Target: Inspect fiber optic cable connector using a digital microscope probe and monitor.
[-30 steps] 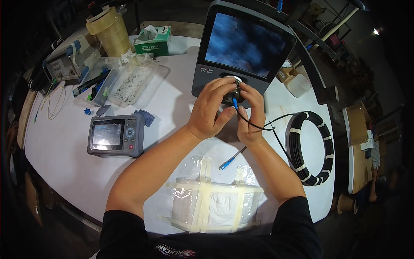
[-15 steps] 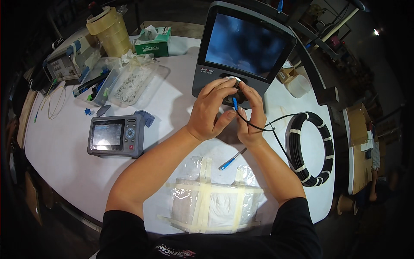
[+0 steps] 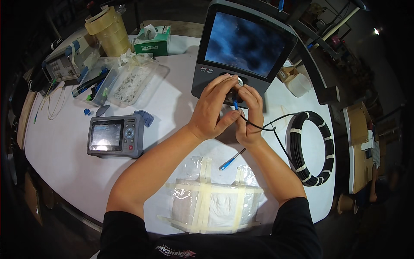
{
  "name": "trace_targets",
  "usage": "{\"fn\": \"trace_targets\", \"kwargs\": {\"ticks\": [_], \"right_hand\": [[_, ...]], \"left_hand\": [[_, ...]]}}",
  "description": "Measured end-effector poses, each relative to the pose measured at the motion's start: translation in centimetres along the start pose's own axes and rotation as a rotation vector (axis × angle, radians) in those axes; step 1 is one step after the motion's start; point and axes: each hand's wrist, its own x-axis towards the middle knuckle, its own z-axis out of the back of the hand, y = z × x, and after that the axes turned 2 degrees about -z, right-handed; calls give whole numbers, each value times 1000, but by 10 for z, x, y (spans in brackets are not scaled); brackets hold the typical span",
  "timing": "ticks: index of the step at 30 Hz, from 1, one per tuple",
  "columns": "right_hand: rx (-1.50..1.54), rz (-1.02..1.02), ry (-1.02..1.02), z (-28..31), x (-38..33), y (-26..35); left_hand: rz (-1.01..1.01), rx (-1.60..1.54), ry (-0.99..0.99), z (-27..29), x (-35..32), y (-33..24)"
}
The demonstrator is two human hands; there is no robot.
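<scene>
Both my hands are cupped around a round fitting [image 3: 240, 81] at the lower front of a dark grey fibre inspection microscope [image 3: 206, 82]. My left hand [image 3: 210, 110] has its fingers bent over the fitting's left side, its thumb close to a blue fibre connector [image 3: 235, 104]. On the other side my right hand [image 3: 251, 118] curls its fingers in against the fitting. The connector points into the fitting, its black cable [image 3: 258, 127] running out over my right hand. My fingers hide much of the fitting. Blurred blue-grey patches fill the screen [image 3: 243, 43].
A black cable coil [image 3: 295, 146] lies to the right; a loose blue connector [image 3: 226, 165] rests below my hands. Nearer is a taped clear plastic packet [image 3: 222, 211]. At left stand a handheld tester [image 3: 113, 136], plastic trays [image 3: 133, 84], a wipes box [image 3: 155, 45] and tape rolls [image 3: 110, 32].
The blurred pattern on the screen has shifted and turned lighter. My fingers have moved slightly around the fitting, showing more of its shiny rim. The handheld tester and the coil have stayed put.
</scene>
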Motion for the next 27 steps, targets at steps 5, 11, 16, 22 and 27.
{"fn": "trace_targets", "kwargs": {"ticks": [5,11,16,22,27], "right_hand": [[74,-59,-34,-5,0,4],[37,-36,-20,0,-1,-2],[33,-67,-6,0,1,0],[25,-53,-26,-1,2,2],[24,-52,-28,3,4,2]], "left_hand": [[21,-106,-37,1,1,-3],[23,-116,-57,-3,0,-1],[25,-153,-71,-2,1,-3],[39,-137,-76,-1,-3,-4],[21,-116,-78,-3,-2,-4]]}}
